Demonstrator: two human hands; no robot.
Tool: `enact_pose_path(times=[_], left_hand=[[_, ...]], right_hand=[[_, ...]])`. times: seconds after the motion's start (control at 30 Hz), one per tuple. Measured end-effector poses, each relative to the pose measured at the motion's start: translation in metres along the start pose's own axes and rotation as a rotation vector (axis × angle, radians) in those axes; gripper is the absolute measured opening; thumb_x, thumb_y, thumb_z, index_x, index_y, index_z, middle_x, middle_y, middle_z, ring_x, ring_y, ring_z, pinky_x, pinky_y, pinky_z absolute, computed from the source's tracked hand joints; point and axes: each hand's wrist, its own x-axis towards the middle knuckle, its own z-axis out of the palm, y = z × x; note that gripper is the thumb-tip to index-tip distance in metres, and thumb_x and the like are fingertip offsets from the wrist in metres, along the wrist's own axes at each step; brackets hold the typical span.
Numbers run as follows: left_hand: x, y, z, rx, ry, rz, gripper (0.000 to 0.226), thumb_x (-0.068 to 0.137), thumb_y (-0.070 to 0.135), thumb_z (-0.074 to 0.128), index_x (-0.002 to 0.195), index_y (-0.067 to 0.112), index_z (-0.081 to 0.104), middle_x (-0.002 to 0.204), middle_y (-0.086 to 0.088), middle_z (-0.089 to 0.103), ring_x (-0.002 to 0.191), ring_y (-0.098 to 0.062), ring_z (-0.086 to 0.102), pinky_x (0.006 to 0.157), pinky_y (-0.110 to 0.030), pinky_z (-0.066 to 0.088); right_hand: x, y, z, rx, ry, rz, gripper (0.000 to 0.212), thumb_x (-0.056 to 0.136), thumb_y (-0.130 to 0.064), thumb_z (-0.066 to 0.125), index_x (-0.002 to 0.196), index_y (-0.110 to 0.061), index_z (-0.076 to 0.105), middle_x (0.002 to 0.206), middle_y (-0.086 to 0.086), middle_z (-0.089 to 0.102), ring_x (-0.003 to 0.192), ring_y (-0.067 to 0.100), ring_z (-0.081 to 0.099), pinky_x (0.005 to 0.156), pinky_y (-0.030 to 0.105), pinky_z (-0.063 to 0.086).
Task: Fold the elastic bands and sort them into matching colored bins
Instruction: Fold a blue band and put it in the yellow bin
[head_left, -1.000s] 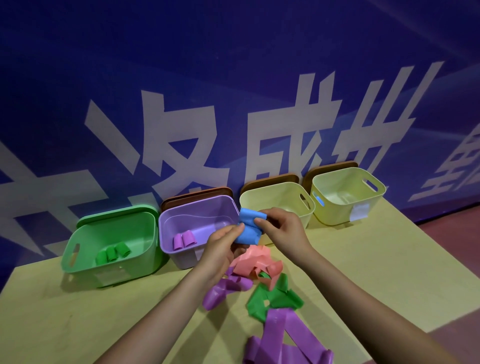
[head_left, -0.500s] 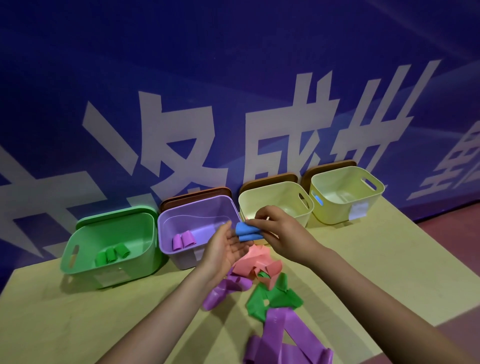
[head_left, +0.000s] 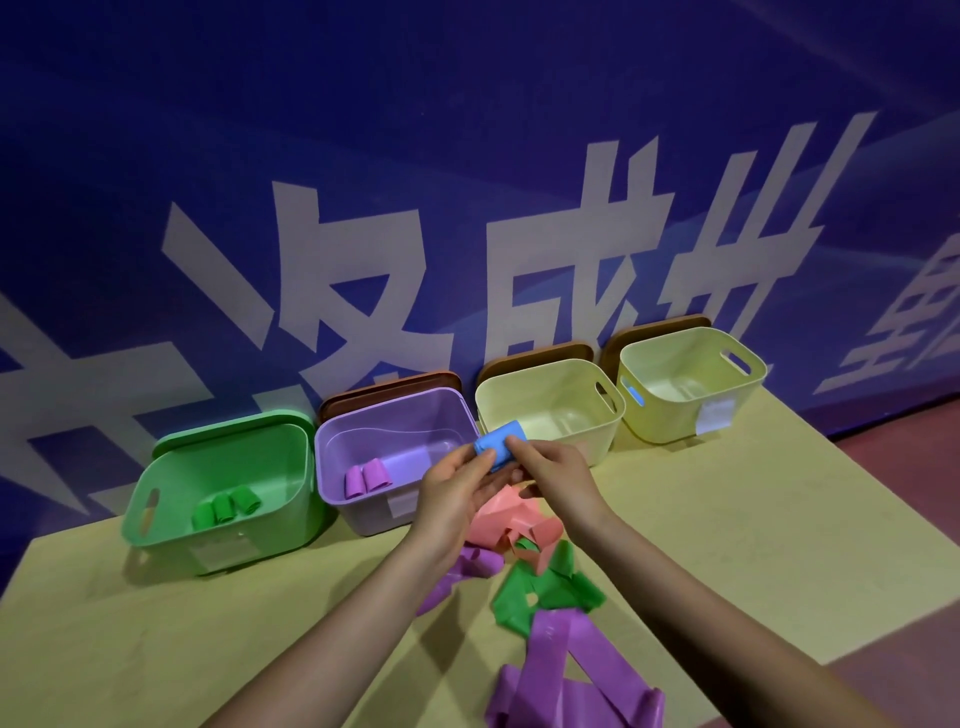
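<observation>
the folded blue band (head_left: 497, 445) is a short roll held above the table, in front of the gap between the purple bin (head_left: 363, 514) and the near yellow bin (head_left: 597, 441); its long axis runs from lower left to upper right, the far end tipped toward the yellow bin's rim. the yellow table (head_left: 727, 545) lies bare to the right of the hands, up to its right edge (the loose pile sits directly below them): a pink band (head_left: 511, 519), a green band (head_left: 545, 592) and long purple bands (head_left: 561, 675). the left hand (head_left: 454, 488) pinches the roll's near end, fingers curled under it. the right hand (head_left: 558, 475) grips it from the right, thumb on top. the green bin (head_left: 171, 530) holds three green rolls (head_left: 226, 508), the purple bin two purple rolls (head_left: 366, 478). the far yellow bin (head_left: 748, 395) stands by the table's far edge, well apart from the hands.
</observation>
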Motion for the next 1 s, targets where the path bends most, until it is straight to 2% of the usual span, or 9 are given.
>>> enact_pose_path(times=[0.17,0.27,0.4,0.47,0.6,0.77,0.83,0.9,1.0], left_hand=[[0.003,0.001,-0.001,-0.043,0.038,-0.076,0.026,0.096,0.018,0.054,0.111,-0.002,0.062,0.105,-0.024,0.069,0.1,-0.034,0.068,0.093,-0.041,0.053],[0.006,0.005,-0.005,0.09,-0.015,-0.076,0.022,0.094,0.012,0.056,0.108,-0.004,0.063,0.1,-0.022,0.069,0.098,-0.032,0.067,0.094,-0.04,0.053],[0.007,0.007,-0.009,0.264,-0.124,-0.085,0.011,0.094,0.006,0.054,0.097,0.003,0.064,0.096,-0.017,0.067,0.086,-0.021,0.067,0.077,-0.025,0.058],[0.007,0.004,-0.009,0.347,-0.13,-0.053,0.008,0.094,0.006,0.054,0.09,0.006,0.06,0.087,-0.013,0.065,0.077,-0.018,0.064,0.072,-0.025,0.055],[0.006,-0.005,-0.004,0.45,-0.115,0.044,0.016,0.096,0.005,0.051,0.08,0.011,0.051,0.074,-0.006,0.06,0.069,-0.015,0.057,0.065,-0.023,0.048],[0.009,-0.012,0.012,0.434,-0.095,0.026,0.017,0.098,0.007,0.048,0.082,0.011,0.053,0.078,-0.008,0.061,0.069,-0.016,0.06,0.056,-0.017,0.049],[0.014,-0.013,0.02,0.377,-0.122,-0.036,0.017,0.097,0.006,0.047,0.084,0.01,0.057,0.081,-0.009,0.062,0.073,-0.018,0.06,0.063,-0.021,0.051],[0.023,-0.014,0.026,0.342,-0.181,-0.086,0.017,0.097,0.005,0.046,0.089,0.008,0.061,0.086,-0.011,0.062,0.084,-0.022,0.059,0.079,-0.03,0.049],[0.033,-0.017,0.038,0.395,-0.262,-0.099,0.014,0.096,0.008,0.05,0.095,0.009,0.064,0.094,-0.008,0.064,0.094,-0.019,0.06,0.091,-0.034,0.047]], right_hand=[[0.002,0.002,-0.003,-0.097,-0.013,-0.06,0.025,0.098,-0.022,0.05,0.102,-0.006,0.069,0.078,0.002,0.064,0.072,0.012,0.058,0.059,0.019,0.047],[0.0,0.003,-0.01,-0.127,-0.037,-0.089,0.019,0.097,-0.017,0.053,0.097,-0.007,0.069,0.077,0.002,0.063,0.07,0.01,0.057,0.058,0.017,0.046],[0.0,0.01,-0.018,-0.293,-0.021,-0.195,0.019,0.093,-0.022,0.059,0.083,-0.01,0.071,0.066,-0.001,0.064,0.062,0.012,0.057,0.064,0.029,0.046],[0.001,0.015,-0.021,-0.445,-0.001,-0.279,0.025,0.092,-0.027,0.06,0.08,-0.008,0.071,0.062,0.003,0.063,0.06,0.018,0.057,0.061,0.032,0.043],[0.005,0.018,-0.027,-0.68,0.034,-0.473,0.039,0.091,-0.038,0.054,0.07,-0.007,0.064,0.056,0.003,0.049,0.054,0.02,0.045,0.052,0.031,0.024],[0.011,0.013,-0.049,-0.72,-0.049,-0.504,0.041,0.091,-0.042,0.052,0.071,-0.007,0.064,0.061,0.005,0.054,0.058,0.021,0.048,0.056,0.035,0.033],[0.015,0.01,-0.062,-0.653,-0.099,-0.458,0.035,0.093,-0.032,0.058,0.074,-0.004,0.064,0.065,0.011,0.056,0.062,0.023,0.049,0.059,0.038,0.036],[0.019,0.006,-0.076,-0.576,-0.17,-0.379,0.031,0.093,-0.027,0.06,0.074,-0.002,0.064,0.068,0.015,0.058,0.064,0.027,0.05,0.061,0.039,0.038],[0.026,0.002,-0.101,-0.452,-0.247,-0.243,0.027,0.091,-0.024,0.063,0.067,-0.011,0.064,0.062,0.003,0.056,0.059,0.012,0.048,0.06,0.031,0.039]])
